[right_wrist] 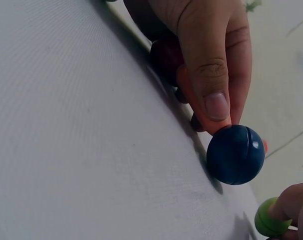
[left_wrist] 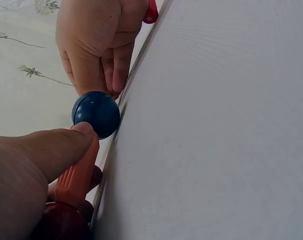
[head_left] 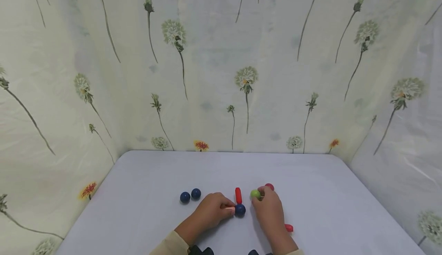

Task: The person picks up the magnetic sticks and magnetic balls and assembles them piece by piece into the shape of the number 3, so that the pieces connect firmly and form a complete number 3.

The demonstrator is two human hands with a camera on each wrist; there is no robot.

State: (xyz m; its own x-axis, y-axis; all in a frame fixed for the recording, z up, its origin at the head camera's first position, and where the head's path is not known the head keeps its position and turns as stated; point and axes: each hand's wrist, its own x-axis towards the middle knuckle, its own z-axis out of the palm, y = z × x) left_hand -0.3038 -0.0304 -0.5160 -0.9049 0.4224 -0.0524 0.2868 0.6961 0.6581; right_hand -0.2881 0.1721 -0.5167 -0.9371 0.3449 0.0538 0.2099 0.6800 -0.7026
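Observation:
My left hand [head_left: 212, 209] pinches an orange ridged stick [left_wrist: 76, 172] between thumb and fingers. A dark blue ball [head_left: 240, 211] sits at the stick's tip, and a dark red ball [left_wrist: 61, 222] is at its other end, partly hidden by the hand. Beyond the blue ball a red stick [head_left: 238, 195] points away; in the head view its near end meets the ball. To the right, the fingers of my right hand [head_left: 269, 209] grip a green ball [head_left: 255, 194]. A pinkish-red ball [head_left: 269, 186] shows just behind that hand, partly covered by it.
Two dark blue balls, one nearer [head_left: 185, 197] and one farther [head_left: 196, 193], lie on the white table [head_left: 145, 178] left of my left hand. A red piece [head_left: 289, 228] pokes out beside my right wrist. A flower-printed curtain [head_left: 207, 74] surrounds the table's back and sides.

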